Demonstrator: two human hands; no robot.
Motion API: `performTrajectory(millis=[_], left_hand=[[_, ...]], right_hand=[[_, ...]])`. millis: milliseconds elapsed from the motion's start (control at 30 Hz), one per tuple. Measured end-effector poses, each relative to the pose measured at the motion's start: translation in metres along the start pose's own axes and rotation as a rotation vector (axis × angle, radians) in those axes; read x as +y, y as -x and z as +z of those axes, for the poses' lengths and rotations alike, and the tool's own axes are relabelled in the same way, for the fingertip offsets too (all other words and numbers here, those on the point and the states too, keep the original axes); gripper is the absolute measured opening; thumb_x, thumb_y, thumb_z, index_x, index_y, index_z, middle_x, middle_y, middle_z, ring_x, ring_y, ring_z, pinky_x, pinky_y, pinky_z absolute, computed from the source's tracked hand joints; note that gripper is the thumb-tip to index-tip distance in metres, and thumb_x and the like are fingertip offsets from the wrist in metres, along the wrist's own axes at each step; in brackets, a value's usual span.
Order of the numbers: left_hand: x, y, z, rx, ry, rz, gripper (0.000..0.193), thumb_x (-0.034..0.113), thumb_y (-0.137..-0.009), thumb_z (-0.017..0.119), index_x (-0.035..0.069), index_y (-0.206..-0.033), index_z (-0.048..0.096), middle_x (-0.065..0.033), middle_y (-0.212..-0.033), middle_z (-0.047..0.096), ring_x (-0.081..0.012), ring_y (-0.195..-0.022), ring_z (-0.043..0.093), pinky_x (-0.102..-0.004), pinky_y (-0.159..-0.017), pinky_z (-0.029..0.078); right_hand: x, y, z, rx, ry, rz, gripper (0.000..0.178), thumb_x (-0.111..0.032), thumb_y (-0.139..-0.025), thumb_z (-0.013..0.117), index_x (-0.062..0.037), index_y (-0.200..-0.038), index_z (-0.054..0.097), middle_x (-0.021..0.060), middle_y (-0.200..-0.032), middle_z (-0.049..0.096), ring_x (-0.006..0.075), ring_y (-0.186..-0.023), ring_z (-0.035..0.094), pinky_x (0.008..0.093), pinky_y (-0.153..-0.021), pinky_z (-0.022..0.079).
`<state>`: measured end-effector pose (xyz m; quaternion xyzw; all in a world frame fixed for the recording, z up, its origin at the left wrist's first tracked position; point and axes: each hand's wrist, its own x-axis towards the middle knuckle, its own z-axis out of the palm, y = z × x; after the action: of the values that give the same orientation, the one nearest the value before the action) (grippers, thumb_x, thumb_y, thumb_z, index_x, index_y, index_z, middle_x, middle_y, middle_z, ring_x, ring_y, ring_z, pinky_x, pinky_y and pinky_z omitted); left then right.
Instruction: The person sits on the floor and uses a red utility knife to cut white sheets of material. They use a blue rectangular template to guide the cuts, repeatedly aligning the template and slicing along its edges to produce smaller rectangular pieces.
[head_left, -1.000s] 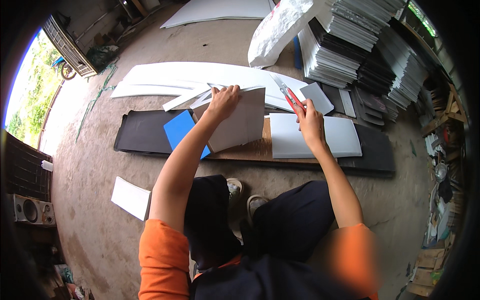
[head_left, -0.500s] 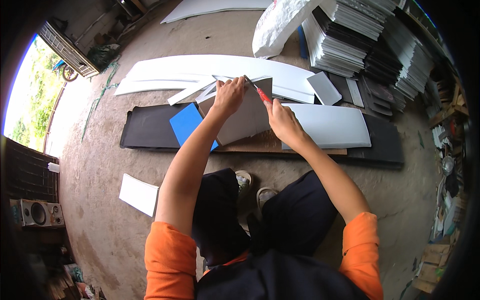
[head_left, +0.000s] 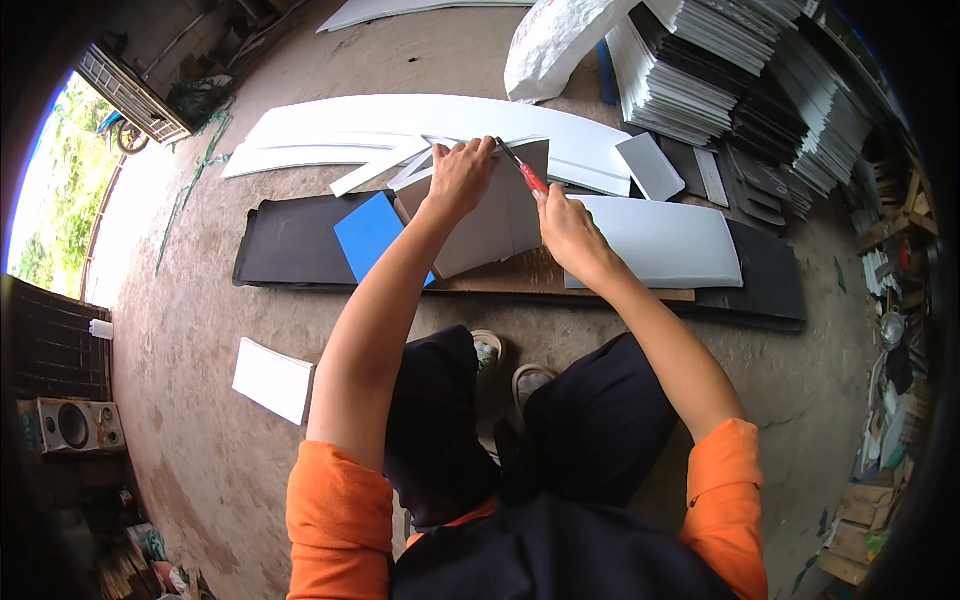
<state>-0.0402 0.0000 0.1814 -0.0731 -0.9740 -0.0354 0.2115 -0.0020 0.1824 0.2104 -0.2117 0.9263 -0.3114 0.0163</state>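
My right hand (head_left: 573, 232) is closed round the red handle of a utility knife (head_left: 531, 177). Its dark blade end points up and left, toward the far edge of a grey-brown sheet (head_left: 500, 225). At that edge my left hand (head_left: 463, 178) has its fingers bent and pressed together on the sheet, close to the blade tip. What lies under those fingertips is hidden. A blue rectangular piece (head_left: 372, 238) lies left of the sheet, partly behind my left forearm. Right of the sheet rests a white panel (head_left: 660, 240), and all of these lie on a long black board (head_left: 290, 240).
Long white sheets and strips (head_left: 330, 125) lie on the floor beyond the board. At the far right stand tall stacks of white and black sheets (head_left: 670, 95), with a white sack (head_left: 550, 55) beside them. A white block (head_left: 273, 380) sits on the floor at near left.
The knife tip and my left fingers stay together at the sheet's far edge. The whole scene has shifted slightly upward in the picture.
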Motion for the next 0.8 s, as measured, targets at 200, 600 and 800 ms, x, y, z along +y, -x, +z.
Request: performTrajectory(millis=[200,600,800], left_hand=[[0.000,0.000,-0.001,0.018,-0.002,-0.005,0.024,0.025,-0.084,0.052,0.010,-0.102,0.050,-0.0047,-0.087,0.061,-0.0218,-0.084,0.059,-0.0458,-0.076,0.035],[0.006,0.000,-0.005,-0.072,0.028,-0.073,0.030,0.024,-0.085,0.051,0.008,-0.109,0.049,-0.0052,-0.096,0.060,-0.0223,-0.091,0.057,-0.0488,-0.081,0.033],[0.011,0.010,-0.004,-0.016,0.007,-0.029,0.033,0.024,-0.083,0.053,0.006,-0.110,0.049,-0.0048,-0.098,0.059,-0.0202,-0.091,0.056,-0.0473,-0.082,0.032]], right_hand=[[-0.005,0.002,-0.003,0.023,0.031,-0.067,0.031,-0.021,-0.093,0.034,0.0063,-0.082,0.041,0.0279,-0.060,0.055,0.0432,-0.062,0.058,0.0460,-0.048,0.047],[-0.012,-0.005,0.004,-0.048,0.096,0.033,0.031,-0.024,-0.094,0.031,0.0061,-0.089,0.039,0.0293,-0.065,0.056,0.0451,-0.066,0.058,0.0493,-0.053,0.048],[-0.009,-0.016,0.008,-0.096,0.119,0.044,0.032,-0.024,-0.094,0.032,0.0072,-0.089,0.040,0.0306,-0.068,0.056,0.0453,-0.070,0.058,0.0482,-0.054,0.049]])
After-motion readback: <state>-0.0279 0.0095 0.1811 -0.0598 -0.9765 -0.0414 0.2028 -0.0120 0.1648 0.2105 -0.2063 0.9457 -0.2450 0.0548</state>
